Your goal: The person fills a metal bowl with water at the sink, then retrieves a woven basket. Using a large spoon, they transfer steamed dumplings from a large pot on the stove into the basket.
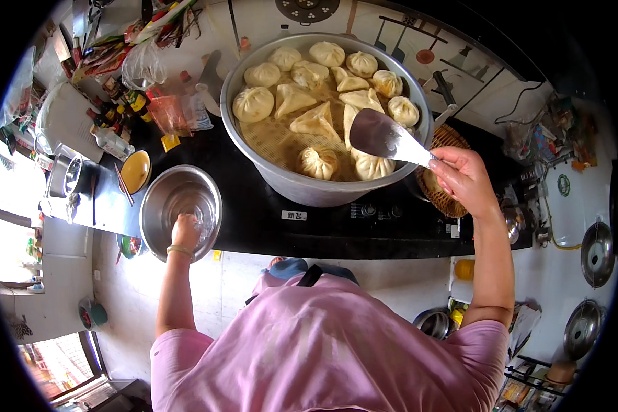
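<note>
My right hand (460, 177) grips the handle of a metal spatula (383, 136). Its broad blade hangs over the right side of a large metal steamer pot (292, 184). Inside, round pleated buns (253, 104) ring the wall, and triangular buns (314, 122) lie nearer the middle on a perforated liner (271, 137). To the left, my left hand (187, 230) dips into a steel bowl (159, 189) that seems to hold clear water. Its fingertips are down in the bowl, and how they are held is unclear.
A yellow bowl (136, 172) with chopsticks (124, 184) stands left of the steel bowl. Bottles (113, 144) and bags crowd the back left. A wicker basket (452, 199) sits right of the pot, partly behind my hand. The black stove's front edge runs before me.
</note>
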Tool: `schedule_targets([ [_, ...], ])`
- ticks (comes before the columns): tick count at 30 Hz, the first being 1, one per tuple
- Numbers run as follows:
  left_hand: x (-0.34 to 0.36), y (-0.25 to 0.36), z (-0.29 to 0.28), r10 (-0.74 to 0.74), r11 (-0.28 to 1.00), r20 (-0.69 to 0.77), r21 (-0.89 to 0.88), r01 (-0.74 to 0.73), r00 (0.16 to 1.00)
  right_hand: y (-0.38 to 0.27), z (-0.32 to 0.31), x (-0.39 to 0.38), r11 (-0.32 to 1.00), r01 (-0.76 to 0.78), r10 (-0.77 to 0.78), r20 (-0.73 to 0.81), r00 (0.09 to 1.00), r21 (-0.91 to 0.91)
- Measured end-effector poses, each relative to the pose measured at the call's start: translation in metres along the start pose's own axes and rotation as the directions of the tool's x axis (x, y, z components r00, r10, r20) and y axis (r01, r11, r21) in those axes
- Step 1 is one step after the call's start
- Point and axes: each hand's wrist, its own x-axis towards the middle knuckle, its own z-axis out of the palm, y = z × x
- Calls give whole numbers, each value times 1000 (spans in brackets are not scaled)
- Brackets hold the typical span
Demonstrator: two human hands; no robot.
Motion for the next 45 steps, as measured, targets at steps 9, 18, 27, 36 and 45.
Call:
schedule_targets([
  [9,29,227,-214,411,761,-504,-269,-590,759,-11,12,13,848,200,-182,85,980,-491],
  [18,97,338,-199,844,534,142,-306,-788,517,-42,17,20,715,274,-257,124,959,-643],
  [27,102,332,-198,832,538,25,-286,-793,555,-44,18,28,719,262,-224,142,964,-643],
  [36,110,339,-192,865,501,135,-282,-818,483,-44,18,32,729,226,-180,138,974,-646],
  [45,131,315,-201,730,649,180,-483,-588,659,-40,18,36,902,49,10,134,991,-428],
])
